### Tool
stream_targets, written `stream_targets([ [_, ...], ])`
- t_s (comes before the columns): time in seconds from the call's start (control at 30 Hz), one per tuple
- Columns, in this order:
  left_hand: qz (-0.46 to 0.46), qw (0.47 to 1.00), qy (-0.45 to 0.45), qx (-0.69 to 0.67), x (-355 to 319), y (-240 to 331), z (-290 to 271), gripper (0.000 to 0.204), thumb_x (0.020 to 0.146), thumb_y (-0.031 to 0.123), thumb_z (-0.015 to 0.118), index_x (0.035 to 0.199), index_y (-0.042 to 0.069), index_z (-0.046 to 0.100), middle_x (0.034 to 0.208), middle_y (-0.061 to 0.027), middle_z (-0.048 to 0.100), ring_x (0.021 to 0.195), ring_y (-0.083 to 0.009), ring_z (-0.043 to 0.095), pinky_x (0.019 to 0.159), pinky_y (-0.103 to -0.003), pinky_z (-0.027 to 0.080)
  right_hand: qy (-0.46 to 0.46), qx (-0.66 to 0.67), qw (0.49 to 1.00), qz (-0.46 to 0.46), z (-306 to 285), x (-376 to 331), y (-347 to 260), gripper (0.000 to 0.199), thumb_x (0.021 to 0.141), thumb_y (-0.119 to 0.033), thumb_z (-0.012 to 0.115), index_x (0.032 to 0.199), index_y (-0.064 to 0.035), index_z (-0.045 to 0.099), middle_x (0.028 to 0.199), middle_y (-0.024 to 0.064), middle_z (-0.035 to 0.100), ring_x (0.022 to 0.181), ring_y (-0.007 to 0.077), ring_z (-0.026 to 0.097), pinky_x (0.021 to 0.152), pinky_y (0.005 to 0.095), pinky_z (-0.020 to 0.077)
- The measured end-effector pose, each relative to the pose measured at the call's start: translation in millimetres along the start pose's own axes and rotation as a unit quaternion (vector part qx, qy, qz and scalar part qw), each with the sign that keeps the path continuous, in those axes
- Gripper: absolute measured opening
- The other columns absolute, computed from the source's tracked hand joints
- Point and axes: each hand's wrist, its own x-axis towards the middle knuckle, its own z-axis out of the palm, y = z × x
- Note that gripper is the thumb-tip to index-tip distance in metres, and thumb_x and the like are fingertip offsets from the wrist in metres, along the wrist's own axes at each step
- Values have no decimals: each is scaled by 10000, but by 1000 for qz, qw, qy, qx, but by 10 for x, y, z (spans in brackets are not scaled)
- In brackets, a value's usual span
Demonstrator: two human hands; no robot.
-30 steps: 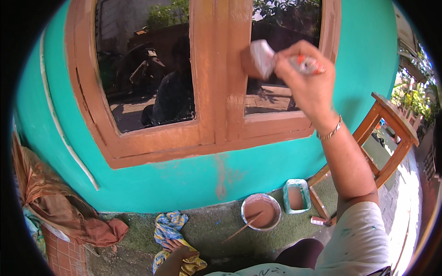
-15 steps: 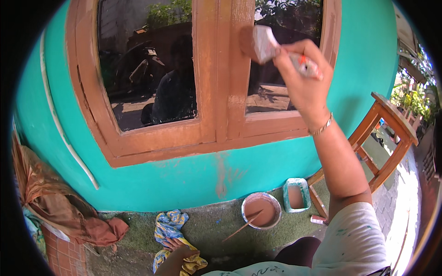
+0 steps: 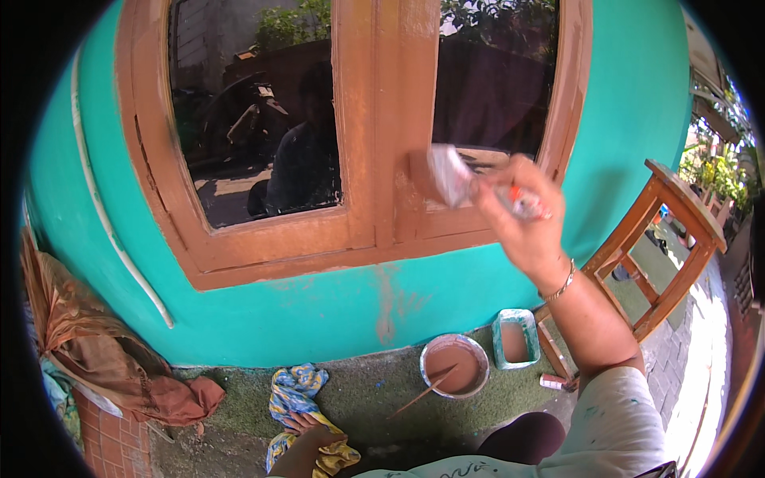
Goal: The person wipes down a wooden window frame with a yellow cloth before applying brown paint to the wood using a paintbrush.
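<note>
Paintbrush (image 3: 450, 177) up at the window frame (image 3: 390, 119), blurred, bristles over the brown wood just left of the right pane's lower corner; hard to tell whether touching. Held by the handle in the right hand (image 3: 522, 227), fingers closed around it, thumb toward the pale ferrule. On that wrist, a bracelet (image 3: 562, 283); beyond the elbow, a pale, paint-spotted sleeve (image 3: 617, 414). Either side of the central wood, two dark panes, left (image 3: 239, 103) and right (image 3: 494, 95), both full of reflections. Around the frame, a turquoise wall (image 3: 319, 327), streaked with a brown smear (image 3: 386, 307) below the window. Near the foot of the wall, a round bowl (image 3: 454, 338) of brown paint, with a thin stick (image 3: 418, 394) leaning out over the rim. Just right of the bowl, a rectangular container (image 3: 500, 341) with more brown liquid, then a small can (image 3: 552, 382) by a wooden stool (image 3: 692, 207). Down at lower left of center, the left hand (image 3: 301, 422) on a blue-and-yellow cloth (image 3: 296, 386), fingers laid over the fabric; impossible to tell whether gripping. Farther left, a heap of brown fabric (image 3: 135, 374) against the wall.
</note>
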Motion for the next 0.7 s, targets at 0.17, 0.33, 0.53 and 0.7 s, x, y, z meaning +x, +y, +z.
stream_targets([
  [0.17,3,1000,-9,-5,-41,27,-68,1632,541,873,721,1514,-128,-123,1513,-425,-276,1373,-652,-246,1061,-789,-26,145,28,985,-93,9,838,53,75,889,-31,734,917,15,681,854,50,693,789,107,656,712,237,526],
  [0.33,-9,1000,4,15,-31,31,-49,1633,526,906,694,1531,-108,-99,1538,-414,-233,1399,-647,-191,1077,-781,39,192,63,969,-144,143,1278,-27,80,902,-40,710,875,8,653,765,6,657,722,52,599,642,210,479],
  [0.53,-4,1000,8,5,29,-10,29,1642,523,901,703,1526,-111,-113,1537,-415,-237,1393,-649,-205,1074,-782,27,107,-76,984,-122,176,553,39,115,791,-12,740,790,-16,626,736,108,579,648,256,572,611,318,466],
  [0.7,11,1000,12,-7,52,19,21,1636,529,893,708,1527,-107,-117,1530,-419,-247,1381,-655,-223,1070,-785,9,-61,-23,998,20,127,-293,-24,145,756,7,740,771,-13,598,735,105,572,664,255,588,627,323,468],
])
